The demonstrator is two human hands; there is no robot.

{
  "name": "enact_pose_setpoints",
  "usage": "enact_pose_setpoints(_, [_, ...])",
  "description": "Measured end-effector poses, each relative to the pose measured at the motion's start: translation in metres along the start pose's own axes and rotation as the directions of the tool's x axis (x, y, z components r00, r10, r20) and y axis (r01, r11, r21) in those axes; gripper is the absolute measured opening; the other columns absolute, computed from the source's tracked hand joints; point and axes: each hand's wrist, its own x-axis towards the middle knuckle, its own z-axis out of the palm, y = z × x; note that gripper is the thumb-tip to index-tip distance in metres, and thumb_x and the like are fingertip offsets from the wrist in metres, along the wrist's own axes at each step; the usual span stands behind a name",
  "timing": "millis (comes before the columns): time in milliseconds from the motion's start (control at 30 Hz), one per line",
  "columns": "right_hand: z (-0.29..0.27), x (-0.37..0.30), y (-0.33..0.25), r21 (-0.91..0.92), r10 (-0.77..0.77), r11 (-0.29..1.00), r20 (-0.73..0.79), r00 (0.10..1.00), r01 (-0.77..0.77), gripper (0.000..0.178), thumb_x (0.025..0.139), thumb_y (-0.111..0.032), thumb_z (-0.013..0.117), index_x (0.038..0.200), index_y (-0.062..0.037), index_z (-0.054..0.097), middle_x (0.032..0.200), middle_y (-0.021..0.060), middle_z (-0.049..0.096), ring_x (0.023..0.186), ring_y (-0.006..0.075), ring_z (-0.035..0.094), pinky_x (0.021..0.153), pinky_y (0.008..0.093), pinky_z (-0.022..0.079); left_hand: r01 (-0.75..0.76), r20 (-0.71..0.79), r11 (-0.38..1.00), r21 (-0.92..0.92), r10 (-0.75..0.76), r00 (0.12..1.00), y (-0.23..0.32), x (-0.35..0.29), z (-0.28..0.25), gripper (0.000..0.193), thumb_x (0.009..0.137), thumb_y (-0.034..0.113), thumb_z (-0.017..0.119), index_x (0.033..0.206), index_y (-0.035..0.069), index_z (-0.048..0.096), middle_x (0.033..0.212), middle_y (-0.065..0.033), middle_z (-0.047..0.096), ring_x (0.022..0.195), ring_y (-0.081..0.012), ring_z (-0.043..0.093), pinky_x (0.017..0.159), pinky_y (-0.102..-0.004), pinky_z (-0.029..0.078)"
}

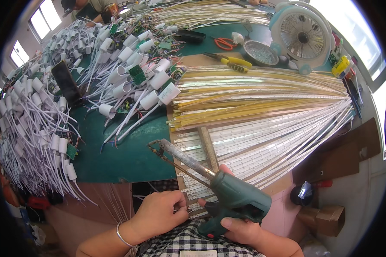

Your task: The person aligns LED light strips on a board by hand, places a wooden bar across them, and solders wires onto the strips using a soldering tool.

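Observation:
My right hand point(241, 229) is wrapped round the handle of a dark green soldering gun point(240, 193). Its metal barrel slants up and left, with a thin feed tube beside it that meets the tip. Below the tip, my left hand point(161, 213) is closed in a pinch at the near left ends of the white LED strips point(244, 150); what its fingers grip is too small to make out. These strips lie fanned on a brown board, narrowing together toward the right. A narrow bar point(208, 147) rests across them.
White cylindrical housings point(126, 54) with cables and green circuit boards are heaped on the green table point(124, 160) at left, around a phone point(66, 82). Yellow-backed strips point(261, 92) lie beyond. Farther back are yellow-handled pliers point(231, 60), a metal bowl point(260, 52), a fan point(302, 37) and another person point(99, 9).

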Motion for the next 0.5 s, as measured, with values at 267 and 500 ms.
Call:
enact_pose_setpoints(267, [0.0014, 0.0005, 0.001, -0.016, -0.002, 1.0, -0.02, 1.0, 0.002, 0.097, 0.081, -0.007, 0.067, 0.152, -0.0044, 0.001, 0.148, 0.0106, 0.029, 0.128, 0.0185, 0.042, 0.108, 0.0366, 0.034, 0.058, 0.028, 0.998, -0.029, -0.058, 0.998, 0.0032, -0.0011, -0.0019, 0.014, 0.075, 0.018, 0.064, 0.08, 0.006, 0.06, 0.074, -0.013, 0.065, 0.07, -0.0338, 0.064, 0.064, -0.0413, 0.051])
enact_pose_setpoints(500, [0.0024, -0.0011, 0.0012, -0.02, -0.008, 1.0, -0.028, 1.0, 0.007, 0.097, 0.081, -0.01, 0.068, 0.152, -0.005, 0.003, 0.148, 0.0108, 0.03, 0.129, 0.0189, 0.04, 0.107, 0.0368, 0.035, 0.128, 0.024, 0.982, -0.138, -0.126, 0.992, 0.0038, -0.0054, -0.0028, 0.016, 0.077, 0.016, 0.065, 0.09, 0.007, 0.061, 0.076, -0.0114, 0.066, 0.072, -0.032, 0.066, 0.066, -0.0395, 0.051])
